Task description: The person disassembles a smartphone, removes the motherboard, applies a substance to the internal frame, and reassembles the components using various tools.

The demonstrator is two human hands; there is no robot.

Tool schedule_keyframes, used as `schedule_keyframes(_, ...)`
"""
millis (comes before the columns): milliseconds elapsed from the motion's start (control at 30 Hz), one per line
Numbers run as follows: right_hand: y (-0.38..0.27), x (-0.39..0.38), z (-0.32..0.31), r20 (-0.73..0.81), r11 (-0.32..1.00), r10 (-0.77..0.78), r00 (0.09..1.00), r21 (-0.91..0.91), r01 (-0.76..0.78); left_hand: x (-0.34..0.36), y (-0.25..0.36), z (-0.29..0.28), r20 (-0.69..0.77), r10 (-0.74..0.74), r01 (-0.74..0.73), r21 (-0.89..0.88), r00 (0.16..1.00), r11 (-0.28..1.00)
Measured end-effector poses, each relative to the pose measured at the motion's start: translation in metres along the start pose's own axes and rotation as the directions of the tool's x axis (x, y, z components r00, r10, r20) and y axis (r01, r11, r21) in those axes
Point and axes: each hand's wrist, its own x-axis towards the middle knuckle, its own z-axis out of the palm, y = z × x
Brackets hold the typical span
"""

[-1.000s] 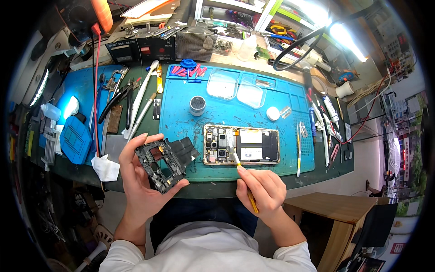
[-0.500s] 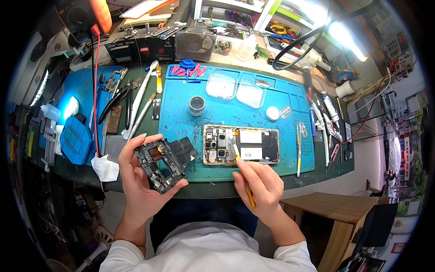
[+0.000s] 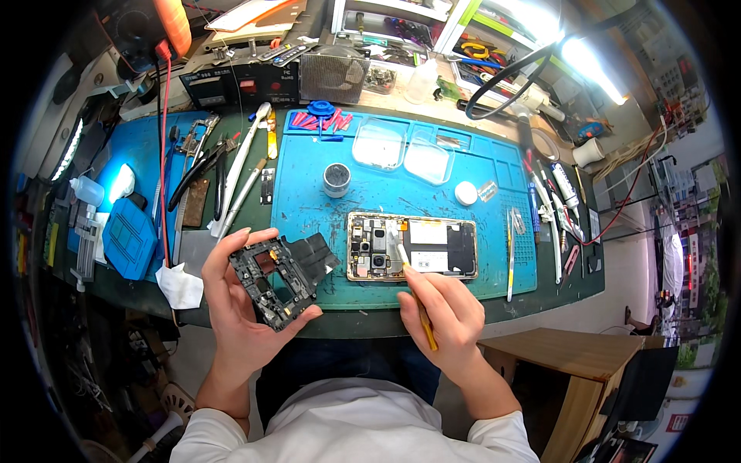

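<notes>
My left hand [image 3: 245, 287] grips a black phone inner cover [image 3: 272, 279] by its edges, tilted up above the mat's near left edge. A dark flexible sheet extends from its right side. In front of me an opened smartphone [image 3: 450, 259] lies flat, its camera modules and black-and-white battery area exposed. My right hand [image 3: 446, 312] is closed round a slim yellow-handled brush [image 3: 421, 312]. The brush's pale tip is at the phone's inside, just right of the camera modules; whether it touches is too small to tell.
A blue work mat [image 3: 309, 224] lies under the phone. On it stand a small dark-filled jar [image 3: 336, 180], two clear trays [image 3: 379, 144] and a white round cap [image 3: 465, 193]. Pliers [image 3: 202, 166] and tweezers lie left; pens and tools [image 3: 552, 208] right. A white cloth [image 3: 179, 286] sits near the left edge.
The brush tip has shifted slightly up and left over the phone's inside, and my right hand has turned a little with it. My left hand and the cover stay nearly still.
</notes>
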Motion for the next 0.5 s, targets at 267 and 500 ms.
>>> schedule_keyframes(267, -0.002, 0.0061, 0.0006, 0.07, 0.999, 0.045, 0.997, -0.006, -0.045, 0.0007, 0.0008, -0.0011, 0.005, 0.022, -0.022, 0.03, 1.0, 0.999)
schedule_keyframes(500, -0.0012, 0.0056, 0.0021, 0.027, 0.996, 0.075, 0.997, 0.041, -0.076, 0.0016, 0.0004, -0.001, 0.011, 0.043, -0.044, 0.039, 0.999, 0.998)
